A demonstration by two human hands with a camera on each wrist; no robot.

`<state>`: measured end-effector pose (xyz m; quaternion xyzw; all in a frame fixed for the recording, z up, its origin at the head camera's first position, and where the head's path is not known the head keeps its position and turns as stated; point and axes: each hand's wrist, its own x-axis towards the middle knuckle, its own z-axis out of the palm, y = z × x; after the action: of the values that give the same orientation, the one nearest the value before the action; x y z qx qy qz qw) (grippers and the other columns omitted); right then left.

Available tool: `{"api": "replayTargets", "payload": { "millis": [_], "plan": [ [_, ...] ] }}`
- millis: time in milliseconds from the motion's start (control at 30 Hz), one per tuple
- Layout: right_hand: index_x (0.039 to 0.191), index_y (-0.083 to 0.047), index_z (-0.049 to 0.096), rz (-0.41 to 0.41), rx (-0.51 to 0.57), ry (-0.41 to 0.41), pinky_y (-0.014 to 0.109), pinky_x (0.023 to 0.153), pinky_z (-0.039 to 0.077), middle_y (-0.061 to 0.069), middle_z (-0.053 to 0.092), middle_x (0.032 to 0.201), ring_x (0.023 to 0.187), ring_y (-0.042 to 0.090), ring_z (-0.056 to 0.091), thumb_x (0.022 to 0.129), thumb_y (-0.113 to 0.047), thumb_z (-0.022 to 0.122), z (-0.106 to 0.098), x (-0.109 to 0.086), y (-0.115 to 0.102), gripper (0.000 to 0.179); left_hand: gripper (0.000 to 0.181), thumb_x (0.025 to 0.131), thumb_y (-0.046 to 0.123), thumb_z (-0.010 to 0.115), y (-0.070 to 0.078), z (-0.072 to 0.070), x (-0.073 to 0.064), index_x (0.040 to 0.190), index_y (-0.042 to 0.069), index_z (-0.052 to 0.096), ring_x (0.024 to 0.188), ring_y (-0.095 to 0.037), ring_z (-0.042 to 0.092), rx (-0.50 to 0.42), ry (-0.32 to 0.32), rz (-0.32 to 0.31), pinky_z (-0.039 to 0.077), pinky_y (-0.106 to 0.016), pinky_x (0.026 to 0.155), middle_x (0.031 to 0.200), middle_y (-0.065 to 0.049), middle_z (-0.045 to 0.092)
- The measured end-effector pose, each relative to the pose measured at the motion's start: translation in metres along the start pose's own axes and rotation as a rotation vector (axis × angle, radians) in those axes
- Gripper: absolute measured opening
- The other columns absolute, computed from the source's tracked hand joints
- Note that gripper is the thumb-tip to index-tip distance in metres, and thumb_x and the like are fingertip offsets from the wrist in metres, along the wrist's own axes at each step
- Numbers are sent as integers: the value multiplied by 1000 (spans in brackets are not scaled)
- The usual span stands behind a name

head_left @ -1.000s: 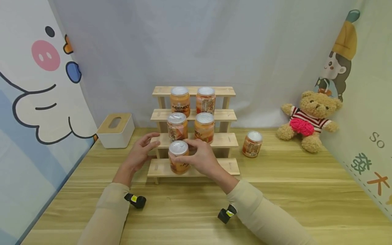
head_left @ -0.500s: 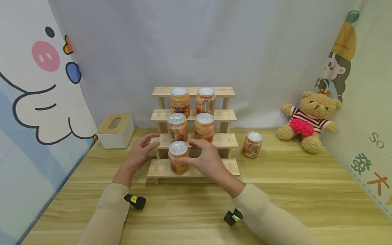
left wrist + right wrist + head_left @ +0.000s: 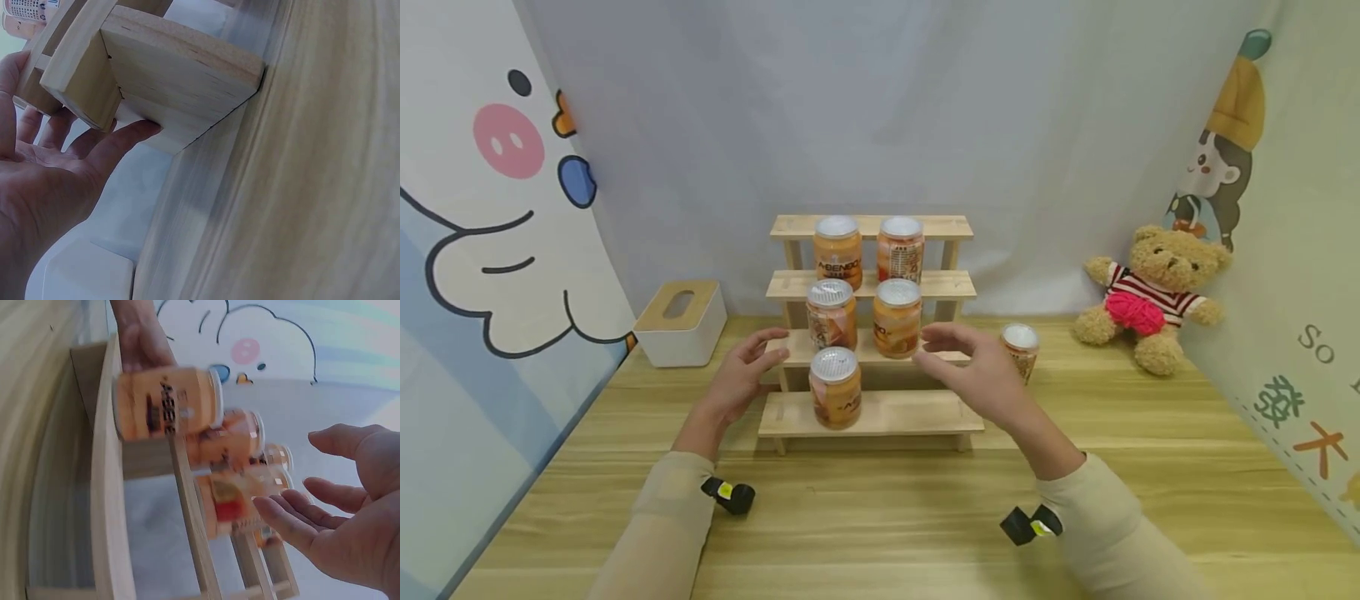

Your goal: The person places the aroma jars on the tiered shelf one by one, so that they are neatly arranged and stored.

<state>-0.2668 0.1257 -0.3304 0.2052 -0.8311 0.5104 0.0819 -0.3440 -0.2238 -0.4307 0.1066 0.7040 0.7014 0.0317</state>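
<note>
A wooden stepped rack point(image 3: 917, 412) bears several orange cans with silvery lids. On its lowest step stands one can point(image 3: 837, 398), left of the middle. Two more, a left can point(image 3: 832, 321) and a right can point(image 3: 897, 321), are on the step above, and another pair on the step behind them. My left hand point(image 3: 741, 372) touches the rack's left end; its fingers reach along the side board point(image 3: 181, 75) in the left wrist view. My right hand point(image 3: 981, 371) holds nothing, fingers loosely spread beside the right can. Behind it, a can point(image 3: 1021, 340) on the table is partly hidden.
A white tissue box point(image 3: 681, 337) with a wooden lid stands left of the rack. At the far right a teddy bear point(image 3: 1157, 292) sits against the printed side wall. A pale curtain point(image 3: 880, 108) hangs behind the wooden table point(image 3: 865, 517).
My right hand has let go of the can on the lowest step and moved right, now covering part of the can on the table. The left hand stays at the rack's end.
</note>
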Motion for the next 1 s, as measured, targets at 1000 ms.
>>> {"api": "replayTargets", "payload": {
  "millis": [1000],
  "plan": [
    [136,6,54,160,-106,307,54,107,37,25,56,136,129,40,49,92,-23,74,-88,22,115,57,45,103,23,58,0,0,-1,143,5,44,136,-37,33,-5,2,-7,36,-71,99,157,-16,30]
  ]
}}
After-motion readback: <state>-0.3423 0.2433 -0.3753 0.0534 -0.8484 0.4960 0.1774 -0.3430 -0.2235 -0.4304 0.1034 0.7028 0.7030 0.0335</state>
